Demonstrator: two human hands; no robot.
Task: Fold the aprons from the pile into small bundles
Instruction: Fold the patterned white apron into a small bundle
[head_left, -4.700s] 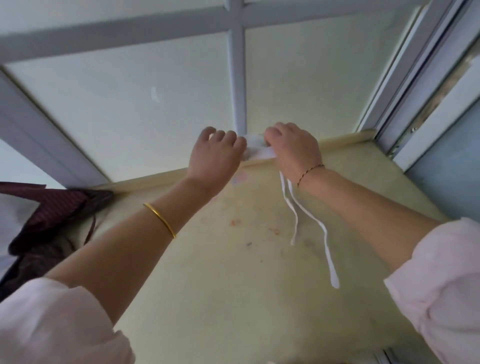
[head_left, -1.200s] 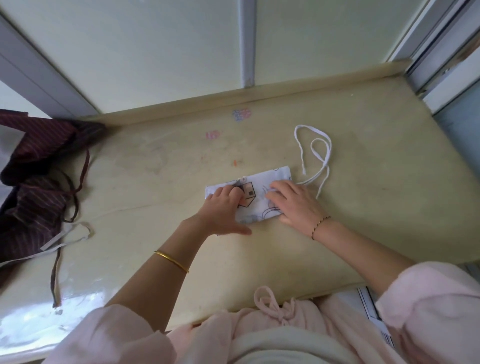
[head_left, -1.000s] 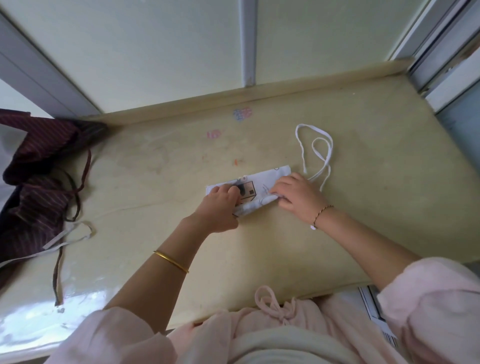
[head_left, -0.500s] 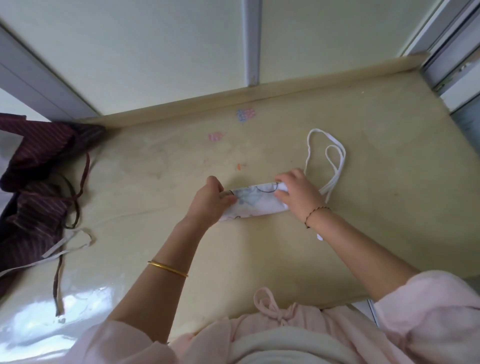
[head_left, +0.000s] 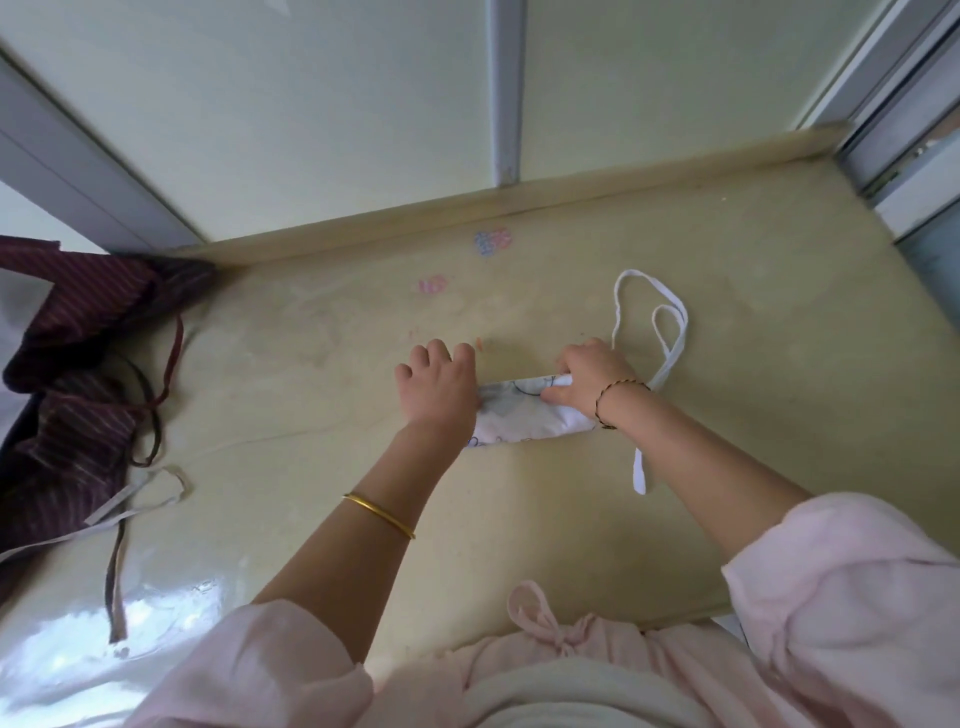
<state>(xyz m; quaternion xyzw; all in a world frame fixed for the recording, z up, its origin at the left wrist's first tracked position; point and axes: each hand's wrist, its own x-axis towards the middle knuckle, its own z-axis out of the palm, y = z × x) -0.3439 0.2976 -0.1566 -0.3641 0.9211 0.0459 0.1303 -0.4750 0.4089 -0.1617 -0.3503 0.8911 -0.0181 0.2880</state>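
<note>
- My left hand (head_left: 439, 387) grips the left end of the rolled white apron (head_left: 524, 418), fingers curled over it.
- My right hand (head_left: 584, 382) pinches the right end.
- The straps (head_left: 672, 332) trail past my wrist.

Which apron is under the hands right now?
The white printed apron, rolled up mid-counter; the dark red striped pile lies crumpled at the left, untouched.

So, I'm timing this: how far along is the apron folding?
Done: no finished bundle shows. In hand: the white apron is folded into a narrow strip, left hand and right hand holding its ends, ties loose on the counter. Left: finishing that bundle, then the dark striped pile at the counter's left.
</note>
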